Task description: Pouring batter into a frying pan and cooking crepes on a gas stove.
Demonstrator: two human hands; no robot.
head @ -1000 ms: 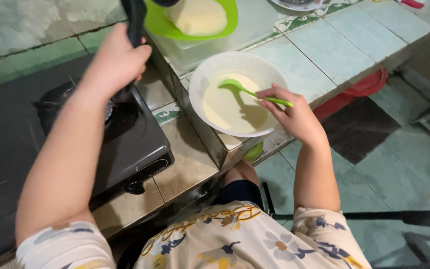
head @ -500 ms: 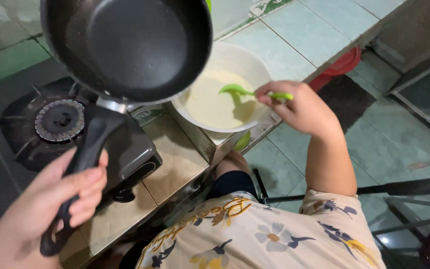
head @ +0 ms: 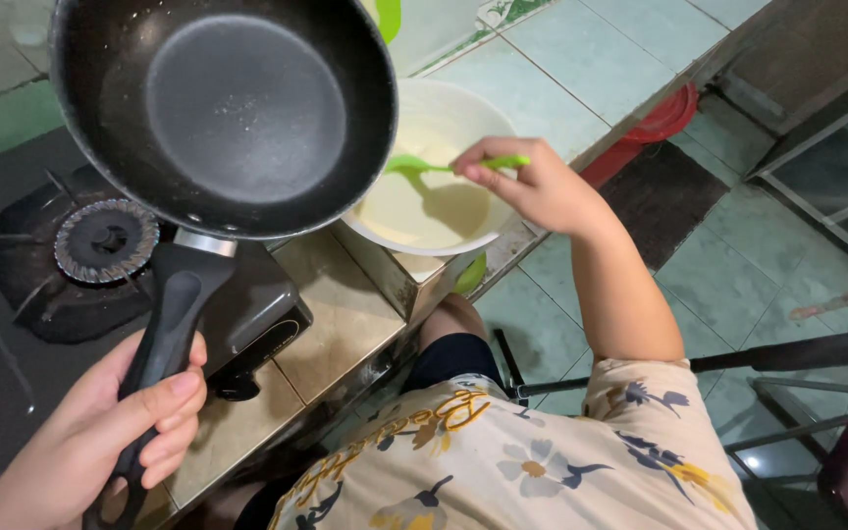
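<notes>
Tiled counter (head: 581, 59), pale green-grey squares, runs from 12 to 2 o'clock and carries a white bowl (head: 463, 118) of pale batter at its near edge, while a lower beige tiled ledge (head: 345, 314) at 7 o'clock carries a black gas stove (head: 247, 314).

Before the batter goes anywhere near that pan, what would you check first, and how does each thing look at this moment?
1. Grip on the frying pan: the left hand wraps the black handle. Ok.
2. Pan inside: dark, bare, only faint specks. Ok.
3. Pan position: held up in the air above the gas burner, not resting on it. Not ok for cooking yet.
4. Flame at the burner: none visible. Cannot tell whether the gas is on.
5. Green ladle: the right hand holds its handle, its scoop in the pale batter in the white bowl. Ok.
6. Bowl's footing: it sits near the tiled counter's edge. Cannot tell how steady.
</notes>
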